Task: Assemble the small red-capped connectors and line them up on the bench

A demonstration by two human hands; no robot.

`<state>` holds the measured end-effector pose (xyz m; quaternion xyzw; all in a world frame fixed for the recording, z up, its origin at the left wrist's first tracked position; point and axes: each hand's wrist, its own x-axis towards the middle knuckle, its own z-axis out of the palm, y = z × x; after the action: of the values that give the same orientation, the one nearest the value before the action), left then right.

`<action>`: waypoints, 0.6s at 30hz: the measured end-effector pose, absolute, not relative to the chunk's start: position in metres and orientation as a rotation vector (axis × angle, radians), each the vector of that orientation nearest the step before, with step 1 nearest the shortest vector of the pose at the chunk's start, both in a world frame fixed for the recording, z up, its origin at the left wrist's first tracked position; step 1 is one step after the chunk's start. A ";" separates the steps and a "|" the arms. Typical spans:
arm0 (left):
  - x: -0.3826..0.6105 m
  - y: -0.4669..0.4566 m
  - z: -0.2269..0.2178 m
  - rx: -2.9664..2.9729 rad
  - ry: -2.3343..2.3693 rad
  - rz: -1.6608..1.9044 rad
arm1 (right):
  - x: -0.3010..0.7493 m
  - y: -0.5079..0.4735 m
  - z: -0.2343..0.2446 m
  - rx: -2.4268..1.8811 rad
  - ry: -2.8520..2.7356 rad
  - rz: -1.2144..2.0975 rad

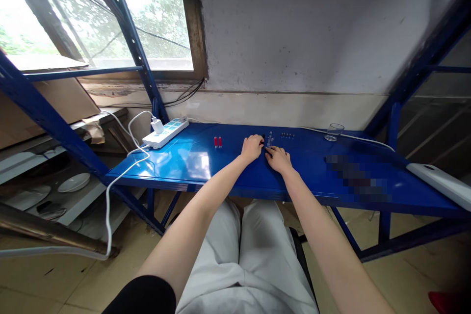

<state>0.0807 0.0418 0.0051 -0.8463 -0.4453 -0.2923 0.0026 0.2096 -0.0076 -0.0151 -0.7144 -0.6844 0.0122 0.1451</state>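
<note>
My left hand [252, 148] is closed at the middle of the blue table [228, 169], its fingertips around a small dark piece [263, 137] too tiny to name. Just to the right, my right hand [278, 159] rests low on the tabletop with fingers bent together; what its fingertips grip is too small to make out. Small clear pieces [270, 136] stand between and slightly beyond the two hands. Further right lies a group of several tiny metallic pieces [287, 136]. Two red pieces with pale lower ends [218, 142] sit side by side left of my hands.
A white power strip [166, 133] with a plugged-in charger lies at the table's left end. Toward the right are a clear glass [334, 132], a pixelated dark object [356, 176] and a white device [439, 184]. Blue frame posts [128, 24] rise at both sides.
</note>
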 end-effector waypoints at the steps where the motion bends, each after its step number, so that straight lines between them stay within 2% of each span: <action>1: 0.081 0.042 0.005 -2.656 -1.416 -0.928 | 0.210 -0.007 -0.015 -2.062 -1.975 0.033; 7: 0.073 0.039 0.006 -2.655 -1.546 -1.144 | 0.210 -0.010 -0.016 -1.986 -1.972 0.053; 18: 0.026 0.008 -0.008 -2.433 -1.883 -2.182 | 0.205 -0.017 -0.007 -1.605 -1.930 0.015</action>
<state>0.0257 0.0077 -0.0077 -0.6133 -0.4748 -0.5499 -0.3099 0.2046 -0.0174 -0.0072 -0.6077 -0.7309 0.0056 0.3107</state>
